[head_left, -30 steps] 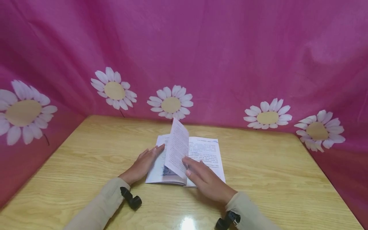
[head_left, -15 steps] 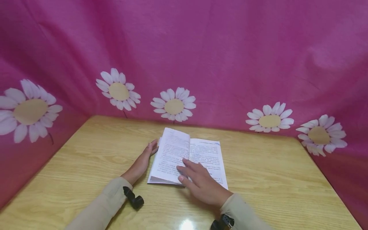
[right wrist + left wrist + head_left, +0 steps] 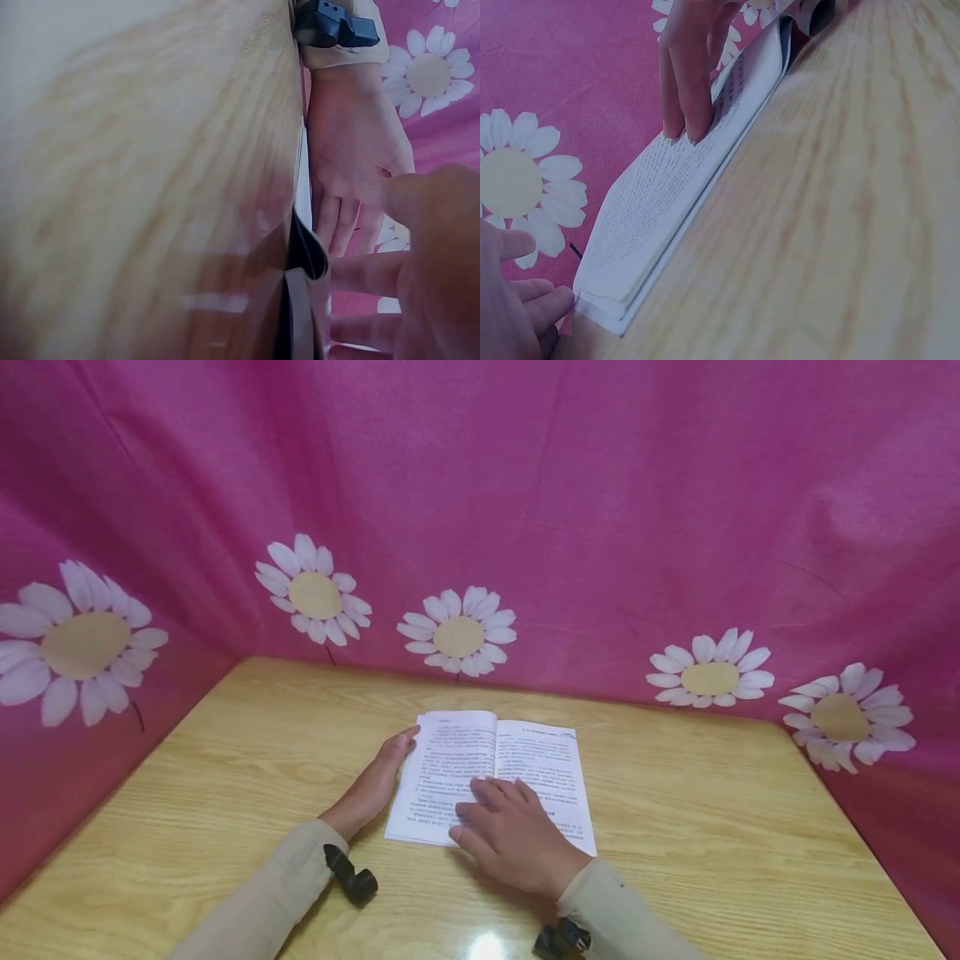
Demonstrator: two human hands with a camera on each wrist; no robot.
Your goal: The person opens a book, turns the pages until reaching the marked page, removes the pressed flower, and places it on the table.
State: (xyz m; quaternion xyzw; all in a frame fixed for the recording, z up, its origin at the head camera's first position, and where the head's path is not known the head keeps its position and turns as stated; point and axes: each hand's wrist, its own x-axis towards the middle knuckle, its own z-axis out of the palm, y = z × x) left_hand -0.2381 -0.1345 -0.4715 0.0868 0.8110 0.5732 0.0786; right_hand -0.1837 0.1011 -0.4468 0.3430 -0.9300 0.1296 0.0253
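Observation:
An open book (image 3: 453, 760) with printed pages lies on the wooden table, both sides spread flat. Along its left edge stands my left hand (image 3: 369, 785), the fingertips touching the page edge near the far left corner. My right hand (image 3: 517, 835) lies palm down over the lower middle of the book, covering part of the print and the lower spine. In the left wrist view, two straight fingers of the right hand (image 3: 690, 60) press on the left page of the book (image 3: 660, 195). From the right wrist view, the book's spine (image 3: 306, 247) bulges slightly off the table.
Wood-grain table (image 3: 697, 827) surrounds the book. A pink curtain (image 3: 570, 527) with large white daisies encloses the table at the back and both sides. Black wrist cameras (image 3: 352, 878) are strapped over the beige sleeves.
A page that stood upright near the spine has come down flat on the left side. My left hand drew back to the book's left edge, and the right hand moved slightly left.

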